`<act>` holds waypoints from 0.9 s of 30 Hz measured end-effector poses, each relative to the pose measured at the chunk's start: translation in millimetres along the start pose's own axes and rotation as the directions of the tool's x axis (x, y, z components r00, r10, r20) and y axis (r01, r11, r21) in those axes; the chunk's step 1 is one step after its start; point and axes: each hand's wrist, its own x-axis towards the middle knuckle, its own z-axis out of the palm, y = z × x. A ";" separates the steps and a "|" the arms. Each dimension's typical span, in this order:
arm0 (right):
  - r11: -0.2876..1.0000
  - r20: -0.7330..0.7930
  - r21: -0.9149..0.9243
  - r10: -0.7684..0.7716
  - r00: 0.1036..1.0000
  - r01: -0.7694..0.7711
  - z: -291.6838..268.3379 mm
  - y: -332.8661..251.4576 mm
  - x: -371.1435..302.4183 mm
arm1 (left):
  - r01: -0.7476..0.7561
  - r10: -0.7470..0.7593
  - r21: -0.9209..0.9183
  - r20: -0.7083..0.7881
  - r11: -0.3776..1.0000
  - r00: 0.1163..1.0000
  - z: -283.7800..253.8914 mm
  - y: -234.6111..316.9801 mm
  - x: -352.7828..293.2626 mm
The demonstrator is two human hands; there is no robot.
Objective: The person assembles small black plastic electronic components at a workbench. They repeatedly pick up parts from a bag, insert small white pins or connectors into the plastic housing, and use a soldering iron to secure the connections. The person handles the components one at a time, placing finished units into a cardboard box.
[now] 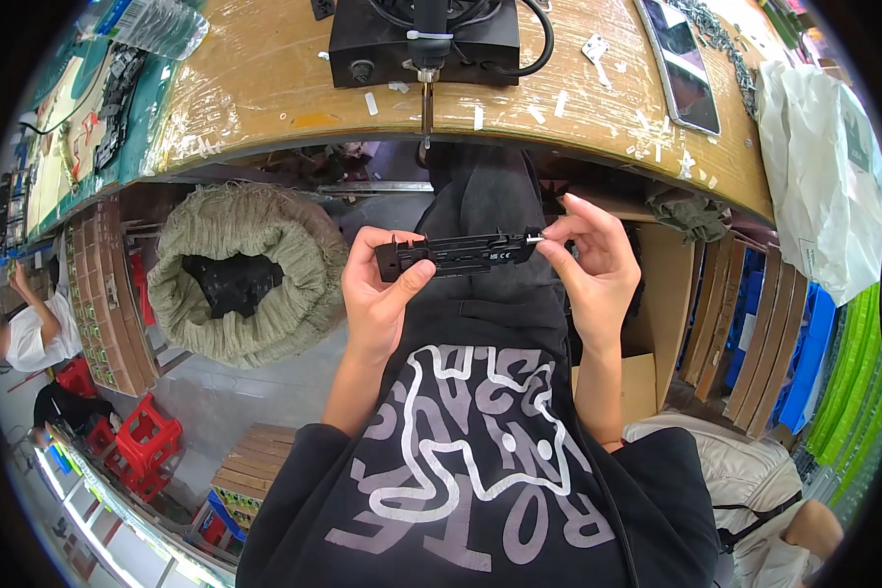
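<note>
A long black plastic housing [470, 255] with slots and small raised clips is held level above my lap. My left hand [382, 284] grips its left end, thumb on the front face and fingers behind. At the opposite end, my right hand [593, 260] pinches a small silvery piece [536, 237] between thumb and forefinger, against the housing's tip. Its exact kind is too small to make out. Beyond my hands, a tool with a thin metal shaft [427, 108] points down over the table edge.
The brown, film-covered table [265, 88] carries a black box [353, 64] with cables, a phone [686, 73] and white scraps. A white plastic bag [823, 176] hangs right. An open woven sack [186, 294] stands left below, near red stools [147, 441]. Other people sit left and lower right.
</note>
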 end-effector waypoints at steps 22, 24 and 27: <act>0.985 0.166 -0.069 0.165 0.972 -0.156 -4.5 1.1 -0.6 | 0.014 0.015 -0.102 0.281 0.995 0.959 -10.9 1.0 9.7; 0.995 0.156 -0.069 0.075 0.985 -0.065 -4.6 -0.7 1.5 | 0.146 -0.032 -0.354 0.308 0.924 0.951 -1.4 4.7 11.5; 0.996 0.273 0.007 -0.086 0.958 0.087 -7.3 1.7 7.9 | 0.463 -0.345 -0.180 0.453 0.868 0.822 -24.2 -8.7 25.3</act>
